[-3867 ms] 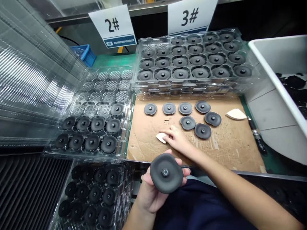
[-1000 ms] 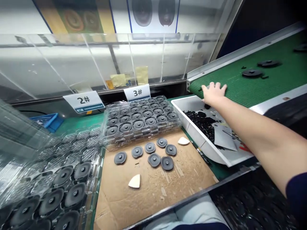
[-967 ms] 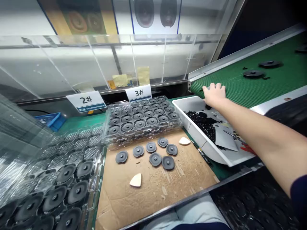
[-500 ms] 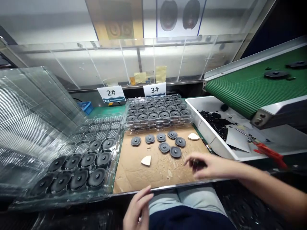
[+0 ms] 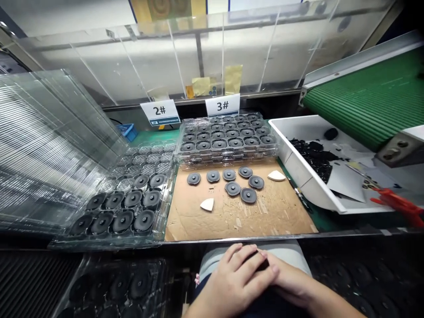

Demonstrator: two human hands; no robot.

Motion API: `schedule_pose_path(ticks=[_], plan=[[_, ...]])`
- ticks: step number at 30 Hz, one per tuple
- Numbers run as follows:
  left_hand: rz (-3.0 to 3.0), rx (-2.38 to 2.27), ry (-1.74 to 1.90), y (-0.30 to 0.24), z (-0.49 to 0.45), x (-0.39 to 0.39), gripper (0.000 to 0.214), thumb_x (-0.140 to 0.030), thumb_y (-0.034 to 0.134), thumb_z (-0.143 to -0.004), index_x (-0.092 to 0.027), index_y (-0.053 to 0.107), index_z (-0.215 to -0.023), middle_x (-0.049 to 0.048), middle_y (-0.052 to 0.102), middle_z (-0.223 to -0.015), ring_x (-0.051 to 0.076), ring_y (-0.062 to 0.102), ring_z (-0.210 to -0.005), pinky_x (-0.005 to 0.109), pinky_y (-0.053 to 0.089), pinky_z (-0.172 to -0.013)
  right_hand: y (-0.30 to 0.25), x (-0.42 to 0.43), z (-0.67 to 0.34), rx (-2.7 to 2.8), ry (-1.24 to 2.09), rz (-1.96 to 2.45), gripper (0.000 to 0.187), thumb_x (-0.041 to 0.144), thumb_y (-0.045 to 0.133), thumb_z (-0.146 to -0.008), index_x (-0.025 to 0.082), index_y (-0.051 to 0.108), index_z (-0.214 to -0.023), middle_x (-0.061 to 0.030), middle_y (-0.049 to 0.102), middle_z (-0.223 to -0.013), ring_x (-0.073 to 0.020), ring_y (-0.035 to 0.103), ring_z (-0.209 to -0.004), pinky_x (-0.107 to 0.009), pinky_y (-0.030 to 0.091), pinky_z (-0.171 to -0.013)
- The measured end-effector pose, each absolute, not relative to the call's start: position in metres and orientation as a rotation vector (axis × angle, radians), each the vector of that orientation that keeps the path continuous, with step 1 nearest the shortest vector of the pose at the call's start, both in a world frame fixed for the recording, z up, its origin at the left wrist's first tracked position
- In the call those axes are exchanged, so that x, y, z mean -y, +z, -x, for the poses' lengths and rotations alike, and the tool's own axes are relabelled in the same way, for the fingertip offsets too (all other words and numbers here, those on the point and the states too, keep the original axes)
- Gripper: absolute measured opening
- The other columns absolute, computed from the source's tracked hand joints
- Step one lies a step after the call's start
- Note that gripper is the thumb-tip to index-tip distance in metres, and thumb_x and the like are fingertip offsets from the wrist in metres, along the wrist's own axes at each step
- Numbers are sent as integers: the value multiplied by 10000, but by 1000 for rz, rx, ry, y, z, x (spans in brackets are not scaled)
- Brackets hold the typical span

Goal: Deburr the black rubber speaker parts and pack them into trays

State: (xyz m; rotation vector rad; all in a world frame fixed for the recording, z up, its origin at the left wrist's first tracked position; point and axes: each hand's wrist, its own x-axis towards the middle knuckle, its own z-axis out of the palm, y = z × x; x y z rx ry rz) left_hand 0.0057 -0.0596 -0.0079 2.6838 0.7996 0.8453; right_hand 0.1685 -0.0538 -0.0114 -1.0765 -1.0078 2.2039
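My left hand (image 5: pixel 236 276) and my right hand (image 5: pixel 293 282) meet over my lap, below the table's front edge. The left hand's fingers lie across the right hand, and both close on a small black part (image 5: pixel 264 266) that is almost wholly hidden. Ahead, several grey rubber discs (image 5: pixel 232 188) lie loose on a cardboard sheet (image 5: pixel 274 216), with two white wedges (image 5: pixel 207 204) beside them. Neither hand touches the discs.
A clear tray of discs (image 5: pixel 228 137) stands behind the cardboard under the 3# sign (image 5: pixel 222 105). A partly filled tray (image 5: pixel 132 203) and stacked clear trays (image 5: pixel 49 145) are at left. At right are a white bin (image 5: pixel 298 168) of black scraps, a red-handled tool (image 5: pixel 397 203) and a green conveyor (image 5: pixel 364 101).
My right hand came back from the conveyor's end, carrying a dark part over the cardboard and down to my lap. My left hand has closed over it. The view has tilted down.
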Motion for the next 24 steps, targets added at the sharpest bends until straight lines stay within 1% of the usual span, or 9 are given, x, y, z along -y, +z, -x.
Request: schedule_pose_path(ticks=[5, 8, 10, 12, 14, 17, 19, 21, 24], plan=[[-2497, -845, 865, -20, 5, 50, 643, -87, 534, -829, -303, 319, -1396, 133, 653, -1187, 323, 575, -1135, 484, 456, -933, -4, 28, -163, 1248, 2252, 999, 425, 294, 647, -759, 211, 585, -1171, -74, 644, -1108, -216, 611, -1046, -403, 436, -981], [-2059, -1017, 1024, -37, 15, 50, 651, -128, 645, -762, -320, 427, -1344, 132, 619, -1248, 325, 540, -1180, 473, 440, -973, -1, 3, -160, 1597, 2198, 940, 541, 366, 677, -740, 179, 548, -1231, -97, 626, -1125, -227, 596, -1052, -395, 439, -971], [-1519, -1221, 1193, -47, 23, 50, 647, -155, 719, -702, -333, 509, -1287, 101, 611, -1271, 294, 550, -1178, 424, 438, -998, -5, -18, -153, 1861, 1942, 1047, 557, 395, 618, -795, 182, 491, -1294, -104, 601, -1143, -206, 616, -988, -369, 478, -916], [-869, -1280, 1332, -54, 33, 47, 567, -212, 730, -704, -338, 559, -1230, 72, 622, -1259, 270, 582, -1143, 384, 457, -989, -17, -41, -138, 2069, 1530, 1242, 509, 362, 513, -875, 184, 427, -1345, -121, 565, -1155, -191, 625, -911, -370, 502, -856], [-355, -1121, 1390, -57, 43, 41, 432, -324, 684, -750, -304, 603, -1174, 66, 638, -1234, 271, 593, -1127, 364, 470, -976, -34, -63, -116, 2151, 1212, 1390, 469, 302, 447, -908, 162, 403, -1353, -163, 507, -1198, -223, 604, -946, -425, 485, -856], [-8, -822, 1408, -60, 57, 28, 368, -407, 652, -758, -255, 666, -1093, 55, 666, -1196, 254, 582, -1141, 321, 442, -1007, -61, -81, -84, 2210, 1093, 1394, 395, 191, 439, -888, 123, 466, -1276, -213, 423, -1276, -280, 533, -1073, -478, 439, -892], [63, -730, 1439, -59, 63, 19, 371, -380, 691, -728, -256, 677, -1077, 45, 675, -1182, 229, 579, -1148, 302, 419, -1026, -74, -81, -70, 2298, 1075, 1274, 330, 131, 425, -871, 123, 533, -1182, -185, 498, -1195, -249, 548, -1024, -416, 458, -863], [91, -716, 1476, -58, 65, 11, 379, -349, 722, -701, -277, 681, -1071, 36, 689, -1157, 219, 599, -1122, 315, 416, -1031, -80, -74, -68, 2377, 1080, 1124, 284, 118, 410, -868, 137, 587, -1089, -125, 596, -984, -210, 570, -891, -348, 474, -789], [104, -764, 1480, -54, 64, 0, 389, -345, 749, -666, -292, 692, -1047, 33, 705, -1122, 229, 619, -1088, 324, 439, -1009, -80, -67, -84, 2426, 1072, 1023, 265, 141, 420, -869, 163, 630, -1030, -65, 608, -745, -194, 553, -726, -327, 455, -699]])
